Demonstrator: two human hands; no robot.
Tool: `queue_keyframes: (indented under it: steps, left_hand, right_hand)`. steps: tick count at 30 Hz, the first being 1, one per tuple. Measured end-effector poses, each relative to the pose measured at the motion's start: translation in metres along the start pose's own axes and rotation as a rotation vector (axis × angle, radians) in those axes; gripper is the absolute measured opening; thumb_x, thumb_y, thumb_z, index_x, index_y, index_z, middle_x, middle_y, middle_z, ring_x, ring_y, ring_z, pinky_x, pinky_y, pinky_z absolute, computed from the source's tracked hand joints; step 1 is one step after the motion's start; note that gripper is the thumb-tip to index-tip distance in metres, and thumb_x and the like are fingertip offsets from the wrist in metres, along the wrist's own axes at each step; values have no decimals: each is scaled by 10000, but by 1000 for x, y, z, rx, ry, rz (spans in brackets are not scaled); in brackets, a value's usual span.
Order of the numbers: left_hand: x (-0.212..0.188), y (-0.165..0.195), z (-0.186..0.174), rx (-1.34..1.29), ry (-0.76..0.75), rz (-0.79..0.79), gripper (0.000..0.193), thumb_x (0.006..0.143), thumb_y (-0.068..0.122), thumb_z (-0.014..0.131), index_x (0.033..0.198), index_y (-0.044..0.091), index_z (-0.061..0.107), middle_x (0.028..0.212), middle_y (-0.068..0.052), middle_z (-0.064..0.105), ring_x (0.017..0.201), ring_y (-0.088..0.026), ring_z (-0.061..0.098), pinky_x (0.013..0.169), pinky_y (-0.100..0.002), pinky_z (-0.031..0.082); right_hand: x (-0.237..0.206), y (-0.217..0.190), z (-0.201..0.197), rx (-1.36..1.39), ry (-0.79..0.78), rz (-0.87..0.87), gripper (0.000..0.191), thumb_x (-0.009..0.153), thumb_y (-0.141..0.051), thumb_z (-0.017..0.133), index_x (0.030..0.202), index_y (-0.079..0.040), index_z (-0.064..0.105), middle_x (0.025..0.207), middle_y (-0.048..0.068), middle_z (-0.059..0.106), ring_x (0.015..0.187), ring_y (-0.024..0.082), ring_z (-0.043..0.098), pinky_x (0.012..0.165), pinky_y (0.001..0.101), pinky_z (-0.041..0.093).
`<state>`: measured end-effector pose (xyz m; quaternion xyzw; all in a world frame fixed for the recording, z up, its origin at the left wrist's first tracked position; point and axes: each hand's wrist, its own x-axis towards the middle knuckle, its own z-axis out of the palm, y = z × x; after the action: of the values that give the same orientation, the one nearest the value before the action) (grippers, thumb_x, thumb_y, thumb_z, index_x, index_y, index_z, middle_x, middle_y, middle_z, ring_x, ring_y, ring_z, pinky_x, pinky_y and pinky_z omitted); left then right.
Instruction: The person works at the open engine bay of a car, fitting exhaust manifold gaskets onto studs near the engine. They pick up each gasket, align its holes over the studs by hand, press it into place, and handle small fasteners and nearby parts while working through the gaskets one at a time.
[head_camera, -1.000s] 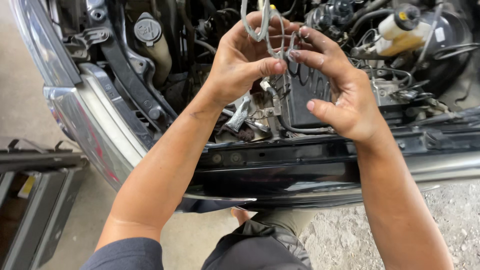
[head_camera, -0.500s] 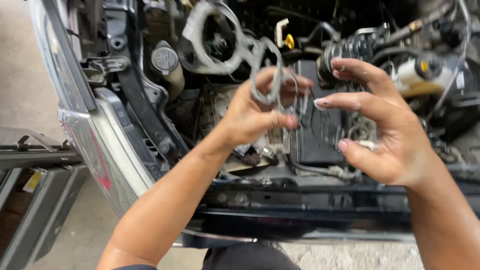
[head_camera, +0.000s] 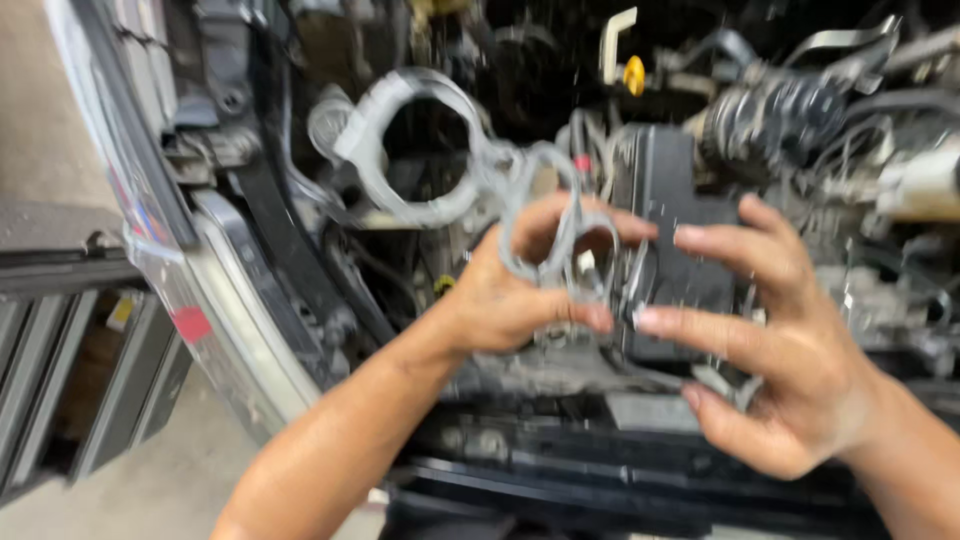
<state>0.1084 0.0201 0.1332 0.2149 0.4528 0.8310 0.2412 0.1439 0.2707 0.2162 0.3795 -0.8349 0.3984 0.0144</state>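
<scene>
Grey metal gasket with ring-shaped openings (head_camera: 470, 170) is being pinched in the left hand's (head_camera: 520, 295) fingers above the engine bay (head_camera: 800, 130); right hand (head_camera: 790, 370) is hovering spread, grasping nothing, seemingly readying alignment.

Your gasket (head_camera: 470, 165): thin, flat, pale grey metal. One large ring at upper left, around dark opening; smaller loops chained off it toward lower right. Held upright, roughly facing you, tilted so big ring sits highest. Lower loops pinched in your left hand (head_camera: 520, 290); large ring hangs free in air above it. Edges blurred; fine detail, bolt holes cannot be told.
</scene>
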Motion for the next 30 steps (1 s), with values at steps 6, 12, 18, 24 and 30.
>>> queue_keyframes:
  steps: [6, 12, 18, 24, 30]
  left_hand:
    - [-6, -6, -2, 14, -37, 3, 528, 908, 70, 903, 1335, 69, 592, 1396, -96, 658, 1300, -180, 596, 1178, -365, 482]
    - [-5, -17, -5, -161, -66, -4, 532, 923, 56, 914, 1335, 76, 578, 1411, -123, 654, 1315, -197, 586, 1175, -380, 483]
    - [0, -17, -8, -105, -99, 13, 565, 891, 40, 912, 1332, 84, 562, 1405, -122, 660, 1332, -207, 616, 1192, -392, 511]
    - [-1, -17, -5, -76, -71, -17, 549, 873, 43, 910, 1310, 63, 579, 1374, -128, 669, 1316, -211, 621, 1170, -400, 528]
    - [4, -14, -5, -56, -67, -11, 576, 836, 95, 919, 1304, 77, 585, 1352, -138, 679, 1314, -228, 636, 1150, -422, 556]
  right_hand:
    - [-5, 8, 4, -22, -24, -3, 567, 667, -246, 679, 1224, -145, 678, 1428, 246, 470, 1408, 348, 425, 1280, 577, 181]
    - [-3, 6, 5, -34, -35, 54, 570, 685, -245, 695, 1243, -131, 666, 1443, 232, 455, 1399, 341, 441, 1279, 565, 206]
    - [-1, 10, 6, -27, -2, 6, 565, 690, -244, 695, 1244, -141, 670, 1455, 226, 448, 1413, 341, 422, 1269, 525, 189]
    - [-1, 13, 9, -77, -8, -54, 601, 658, -263, 713, 1251, -173, 684, 1453, 234, 451, 1418, 358, 412, 1273, 559, 175]
    - [-3, 10, 7, -98, -33, -4, 579, 678, -261, 711, 1249, -169, 702, 1490, 214, 458, 1430, 352, 432, 1299, 565, 190]
